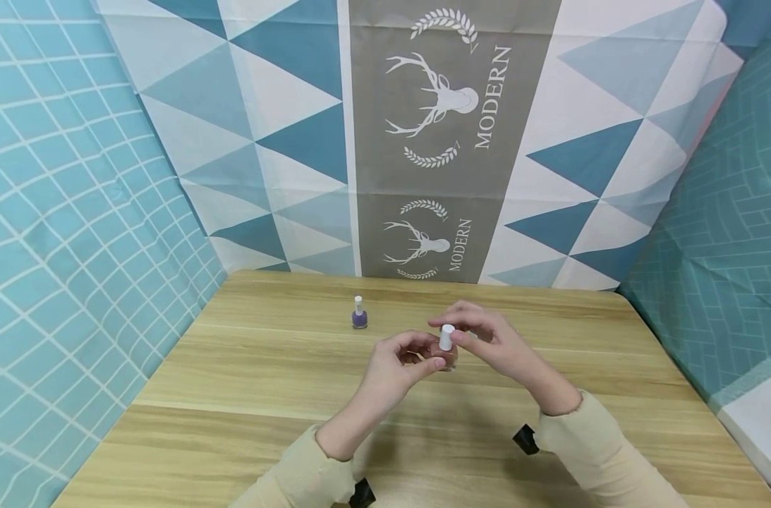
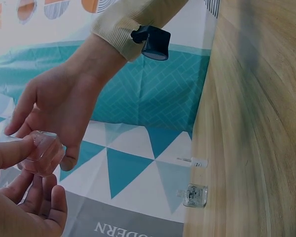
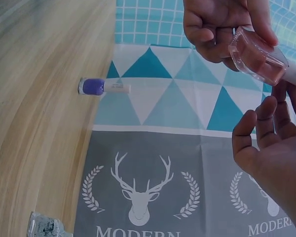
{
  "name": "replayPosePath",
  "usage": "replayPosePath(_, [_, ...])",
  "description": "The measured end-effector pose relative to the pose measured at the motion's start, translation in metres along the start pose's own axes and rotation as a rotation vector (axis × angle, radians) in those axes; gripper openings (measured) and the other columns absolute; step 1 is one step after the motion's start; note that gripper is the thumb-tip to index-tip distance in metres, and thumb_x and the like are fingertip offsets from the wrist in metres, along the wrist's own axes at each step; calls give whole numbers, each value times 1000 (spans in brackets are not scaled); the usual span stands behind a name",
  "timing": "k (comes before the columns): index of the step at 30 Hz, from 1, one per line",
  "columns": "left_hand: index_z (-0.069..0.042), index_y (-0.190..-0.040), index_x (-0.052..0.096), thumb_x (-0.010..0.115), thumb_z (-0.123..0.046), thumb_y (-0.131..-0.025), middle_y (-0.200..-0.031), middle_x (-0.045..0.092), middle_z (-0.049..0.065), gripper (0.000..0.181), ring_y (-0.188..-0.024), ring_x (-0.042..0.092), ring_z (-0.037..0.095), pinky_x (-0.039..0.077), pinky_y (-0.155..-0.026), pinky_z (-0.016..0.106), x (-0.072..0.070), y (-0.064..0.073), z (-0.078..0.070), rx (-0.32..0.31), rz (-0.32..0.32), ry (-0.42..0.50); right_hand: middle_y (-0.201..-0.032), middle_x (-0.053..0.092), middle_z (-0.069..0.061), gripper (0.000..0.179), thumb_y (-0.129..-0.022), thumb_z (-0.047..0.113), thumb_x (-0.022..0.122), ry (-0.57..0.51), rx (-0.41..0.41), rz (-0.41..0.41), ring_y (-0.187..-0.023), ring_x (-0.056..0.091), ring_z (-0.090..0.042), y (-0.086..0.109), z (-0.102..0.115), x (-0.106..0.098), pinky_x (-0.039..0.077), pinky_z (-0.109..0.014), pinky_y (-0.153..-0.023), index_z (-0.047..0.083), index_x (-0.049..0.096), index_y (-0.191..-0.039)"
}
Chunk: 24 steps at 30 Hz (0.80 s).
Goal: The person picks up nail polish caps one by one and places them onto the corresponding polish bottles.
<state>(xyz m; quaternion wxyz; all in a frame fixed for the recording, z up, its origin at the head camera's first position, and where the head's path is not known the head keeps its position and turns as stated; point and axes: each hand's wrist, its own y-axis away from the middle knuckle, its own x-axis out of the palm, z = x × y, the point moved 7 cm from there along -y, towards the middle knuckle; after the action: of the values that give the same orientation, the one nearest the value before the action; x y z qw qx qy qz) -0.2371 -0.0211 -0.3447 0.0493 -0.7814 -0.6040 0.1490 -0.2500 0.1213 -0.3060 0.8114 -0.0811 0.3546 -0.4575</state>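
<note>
In the head view, above the pale wooden bench [image 1: 245, 381], the left hand [image 1: 388, 368] grips a pinkish, clear-glass polish bottle [image 1: 449, 355]; the right hand [image 1: 494, 340] pinches its white cylindrical cap [image 1: 446, 337], apparently working it. The left wrist view shows the bottle off the bench. In the right wrist view the cap sits on; loosening it would call for a twist.

Tabletop [image 1: 264, 381] left of the hands [image 1: 391, 361] is passable, barring the purple bottle [image 1: 360, 319].

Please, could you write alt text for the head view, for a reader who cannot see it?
A person's left hand holds a brownish-pink nail polish bottle above a wooden table, while the right hand pinches its white cap. A purple nail polish bottle stands farther back, to the left.
</note>
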Motion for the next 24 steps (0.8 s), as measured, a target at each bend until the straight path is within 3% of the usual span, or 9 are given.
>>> replayPosePath(6, [-10,-104,70,75,-18,-81,-93,67,6,25,-85,58,14,49,-73,23,0,1,-4,-13,4,-4,-109,61,-2,23,-93,3,56,-7,-24,3,-97,56,-16,1,2,-2,49,-28,-78,12,67,-111])
replayPosePath(12, [-10,-104,70,76,-20,-80,-92,67,5,26,-84,59,13,49,-72,22,2,0,1,0,4,-7,-103,63,-1,21,-90,1,59,12,-12,-33,-91,57,-14,0,1,-3,48,-28,-71,13,69,-106])
replayPosePath(17, [-10,-105,69,76,-16,-80,-93,67,5,26,-84,58,12,49,-72,23,2,0,1,-28,9,0,-99,64,-1,18,-87,1,64,19,0,-74,-90,58,-13,1,0,-5,46,-27,-69,12,71,-100])
replayPosePath(24, [-2,-104,68,72,-7,-82,-93,66,10,24,-83,57,16,49,-72,25,2,6,-23,-55,20,-8,-92,63,-2,13,-85,2,67,-7,21,-105,-86,57,-14,0,-1,-6,46,-28,-77,12,69,-92])
